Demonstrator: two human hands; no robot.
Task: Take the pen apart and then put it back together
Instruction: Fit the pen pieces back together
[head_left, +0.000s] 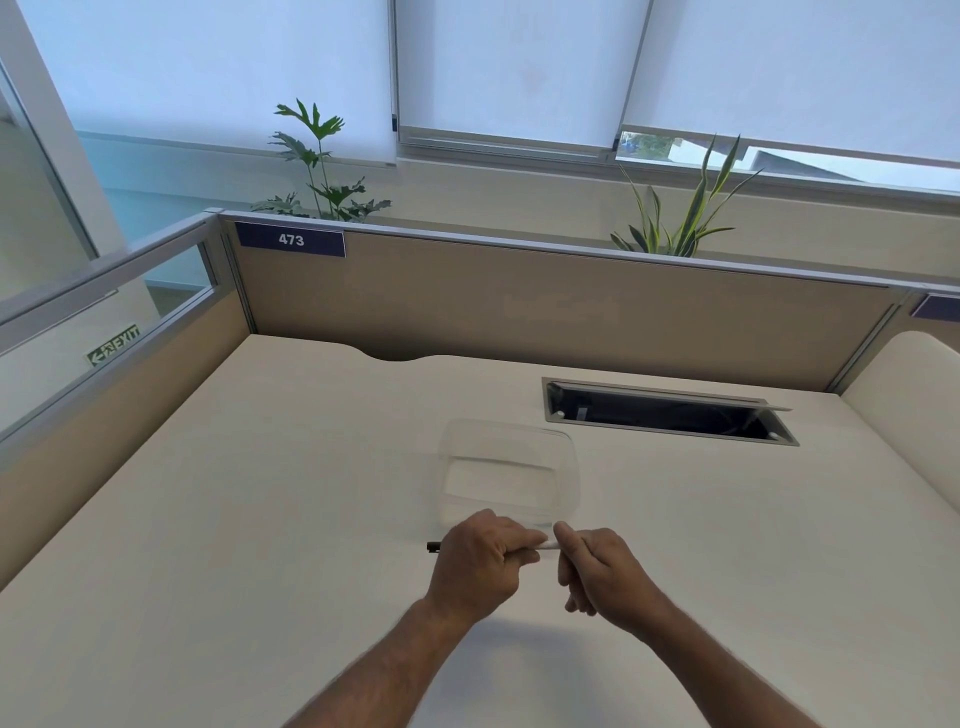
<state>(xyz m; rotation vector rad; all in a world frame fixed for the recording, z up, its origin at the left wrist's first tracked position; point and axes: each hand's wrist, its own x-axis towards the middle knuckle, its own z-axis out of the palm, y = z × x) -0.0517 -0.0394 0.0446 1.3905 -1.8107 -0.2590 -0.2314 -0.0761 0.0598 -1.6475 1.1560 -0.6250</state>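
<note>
The pen (540, 546) is held level above the bench (260, 519), just on the near side of the tub (569, 467), a clear plastic container. Its dark end pokes out on the side of the left hand away from the right hand; a pale stretch of barrel shows in the gap between the hands.

Left hand (480, 561): fingers curled fully round the barrel in a fist, evidently to anchor it against turning. Right hand (597, 566): thumb and forefinger pinch the pale end, remaining fingers loosely curled beneath. This grip suits twisting or pulling an end piece. Whether any part is off yet cannot be told; the pen appears whole, so dismantling is judged at its start.

The tub sits empty as far as can be seen, close beyond the hands, probably to receive loose parts. Farther beyond the tub, to its right, an open cable hatch (670, 415) is set in the bench; small parts could be lost there.
</note>
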